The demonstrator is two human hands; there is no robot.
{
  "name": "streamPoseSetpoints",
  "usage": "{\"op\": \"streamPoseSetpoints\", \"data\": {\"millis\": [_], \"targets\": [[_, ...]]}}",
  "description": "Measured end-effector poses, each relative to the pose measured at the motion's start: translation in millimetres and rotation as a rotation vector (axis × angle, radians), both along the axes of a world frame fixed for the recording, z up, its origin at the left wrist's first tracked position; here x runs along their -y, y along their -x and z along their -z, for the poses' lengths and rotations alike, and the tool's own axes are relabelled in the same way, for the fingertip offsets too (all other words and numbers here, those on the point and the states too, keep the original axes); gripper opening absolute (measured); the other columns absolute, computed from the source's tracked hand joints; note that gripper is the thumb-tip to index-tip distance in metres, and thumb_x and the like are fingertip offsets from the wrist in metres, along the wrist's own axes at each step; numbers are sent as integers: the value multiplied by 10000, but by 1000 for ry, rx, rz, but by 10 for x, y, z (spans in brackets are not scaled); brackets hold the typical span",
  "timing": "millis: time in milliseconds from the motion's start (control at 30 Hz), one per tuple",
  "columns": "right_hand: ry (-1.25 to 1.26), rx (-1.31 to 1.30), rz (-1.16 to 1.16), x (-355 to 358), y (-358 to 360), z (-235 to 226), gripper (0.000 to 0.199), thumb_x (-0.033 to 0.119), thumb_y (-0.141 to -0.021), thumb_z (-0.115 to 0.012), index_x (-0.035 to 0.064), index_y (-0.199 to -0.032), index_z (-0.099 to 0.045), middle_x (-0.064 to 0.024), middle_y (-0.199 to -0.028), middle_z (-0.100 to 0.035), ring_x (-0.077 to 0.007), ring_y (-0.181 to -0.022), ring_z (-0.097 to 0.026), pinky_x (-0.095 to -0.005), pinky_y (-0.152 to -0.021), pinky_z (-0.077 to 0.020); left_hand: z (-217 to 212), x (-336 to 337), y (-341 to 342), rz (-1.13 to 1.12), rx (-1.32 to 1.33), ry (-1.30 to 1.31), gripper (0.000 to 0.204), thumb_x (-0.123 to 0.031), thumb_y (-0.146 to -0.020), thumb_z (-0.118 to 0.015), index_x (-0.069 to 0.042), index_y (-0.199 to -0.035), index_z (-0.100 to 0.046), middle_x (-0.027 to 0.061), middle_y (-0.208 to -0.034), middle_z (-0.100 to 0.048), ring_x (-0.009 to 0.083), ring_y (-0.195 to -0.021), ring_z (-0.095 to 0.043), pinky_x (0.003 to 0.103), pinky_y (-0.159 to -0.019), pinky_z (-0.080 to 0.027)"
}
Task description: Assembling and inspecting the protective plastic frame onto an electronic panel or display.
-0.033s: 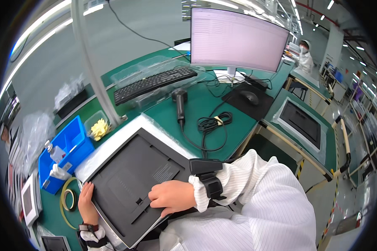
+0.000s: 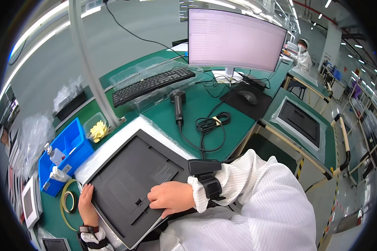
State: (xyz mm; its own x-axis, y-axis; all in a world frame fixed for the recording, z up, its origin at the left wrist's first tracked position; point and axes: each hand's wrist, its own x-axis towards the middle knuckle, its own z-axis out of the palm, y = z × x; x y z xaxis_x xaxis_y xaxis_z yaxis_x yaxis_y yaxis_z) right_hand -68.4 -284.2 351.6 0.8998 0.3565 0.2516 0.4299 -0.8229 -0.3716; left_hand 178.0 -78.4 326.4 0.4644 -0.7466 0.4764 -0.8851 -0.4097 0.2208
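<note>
Head view: both hands [image 2: 171, 198] grasping dark panel [image 2: 134, 180]; blue bin [image 2: 77, 140] with bottle [image 2: 54, 154].

Beyond the right hand [image 2: 171, 198], bare tabletop [image 2: 238, 121] lies open; a scanner [image 2: 178, 102] and coiled cable [image 2: 211, 123] block farther ahead. A blue bin [image 2: 67, 152] crowds the left hand [image 2: 86, 205].

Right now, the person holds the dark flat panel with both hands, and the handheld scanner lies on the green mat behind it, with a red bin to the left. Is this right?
Not quite: the bin is blue, not red, as the head view shows. The rest holds: the left hand and right hand hold the dark flat panel, and the handheld scanner lies on the green mat.
</note>
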Motion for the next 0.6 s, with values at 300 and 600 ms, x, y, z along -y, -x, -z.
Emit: {"op": "streamPoseSetpoints", "data": {"millis": [300,600], "targets": [[11,60,39,-36,-19,53,379,239,-623,-702,20,-884,-536,-56,-863,-453,-223,-837,-450,-326,-686,-410,-37,29,-13,8,1,-25,372,41,-745,-385,-6,-1078,-544,151,-1119,-534,285,-1112,-458,340,-934,-360],[-22,28,9,18,1,19,377,220,-622,-708,31,-901,-540,-54,-867,-457,-222,-857,-457,-327,-708,-415,-47,44,28,15,-14,-10,384,57,-729,-389,-1,-1075,-545,158,-1134,-525,288,-1120,-452,344,-941,-353]]}}
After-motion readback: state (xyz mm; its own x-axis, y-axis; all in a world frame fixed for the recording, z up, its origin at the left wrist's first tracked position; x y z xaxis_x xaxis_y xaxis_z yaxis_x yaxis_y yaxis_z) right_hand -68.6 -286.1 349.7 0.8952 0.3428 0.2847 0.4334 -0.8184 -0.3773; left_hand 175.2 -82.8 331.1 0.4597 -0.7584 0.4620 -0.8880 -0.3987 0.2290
